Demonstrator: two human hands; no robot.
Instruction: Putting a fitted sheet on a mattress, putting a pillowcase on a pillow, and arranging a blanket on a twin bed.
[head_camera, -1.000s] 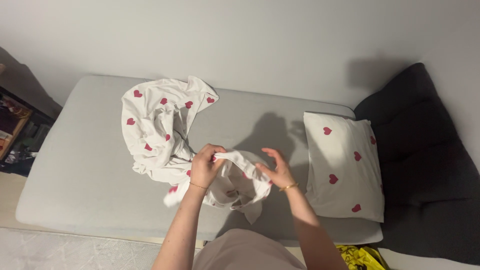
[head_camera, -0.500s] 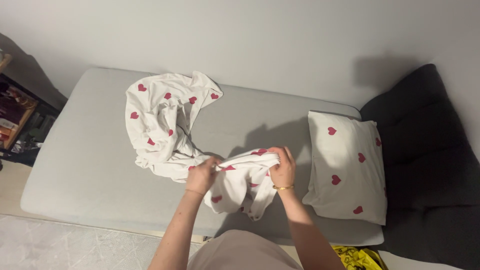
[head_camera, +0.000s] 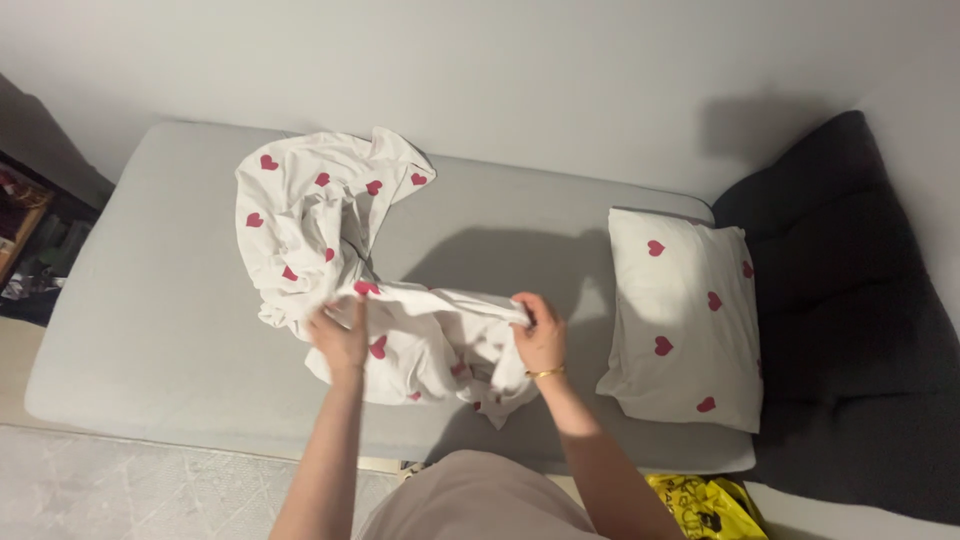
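A crumpled white sheet with red hearts lies across the grey mattress. Its near part is bunched in front of me. My left hand grips the bunched cloth at its left side, fingers pressed into the fabric. On the right end of the bunch, my right hand, wearing a thin gold bracelet, holds the cloth's edge. The two hands are about a forearm's length apart, with the cloth stretched between them.
A pillow in a matching white heart-print case lies on the mattress at the right. A dark cushion or blanket sits beyond it. A yellow bag is on the floor near me. Shelves with items stand at the left.
My hands have moved apart, spreading the bunched cloth wider. The left hand went left along the fabric. The view has shifted slightly.
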